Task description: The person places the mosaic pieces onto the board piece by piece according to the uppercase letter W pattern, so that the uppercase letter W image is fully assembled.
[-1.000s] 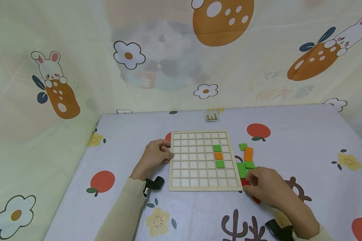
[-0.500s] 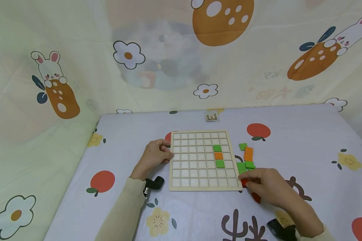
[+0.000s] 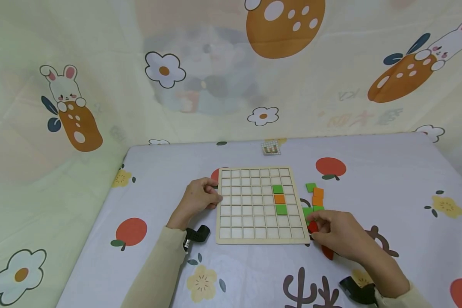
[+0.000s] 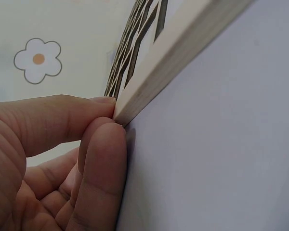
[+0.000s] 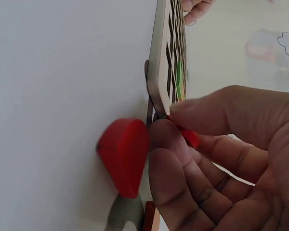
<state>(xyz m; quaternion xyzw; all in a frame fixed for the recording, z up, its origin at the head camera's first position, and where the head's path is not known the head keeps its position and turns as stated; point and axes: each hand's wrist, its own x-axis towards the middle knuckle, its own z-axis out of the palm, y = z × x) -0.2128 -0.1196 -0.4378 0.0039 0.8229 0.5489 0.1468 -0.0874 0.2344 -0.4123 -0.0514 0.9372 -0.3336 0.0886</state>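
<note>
A pale wooden grid board (image 3: 262, 241) lies flat, its cells showing white except for a green tile (image 3: 277, 189), an orange tile (image 3: 279, 199) and another green tile (image 3: 281, 209). At its left edge my left hand (image 3: 197, 197) holds the frame between thumb and fingertips, as the left wrist view shows close up. My right hand (image 3: 340, 233), by the lower right corner, pinches a small red piece (image 3: 312, 226), mostly covered by the fingers. Below that hand rests a second red piece (image 5: 125, 156), rounded at one end and pointed at the other.
Right of the board lie a loose green tile (image 3: 311, 187), orange tiles (image 3: 318, 195) and more green tiles (image 3: 307, 212), partly behind my right hand. A small card with a grid picture (image 3: 270, 148) sits near the back edge of the patterned tablecloth (image 3: 161, 273).
My right fingers reached over the red piece beside the board, then drew back slightly; the piece now shows tilted up between them. My left hand and the board stay put.
</note>
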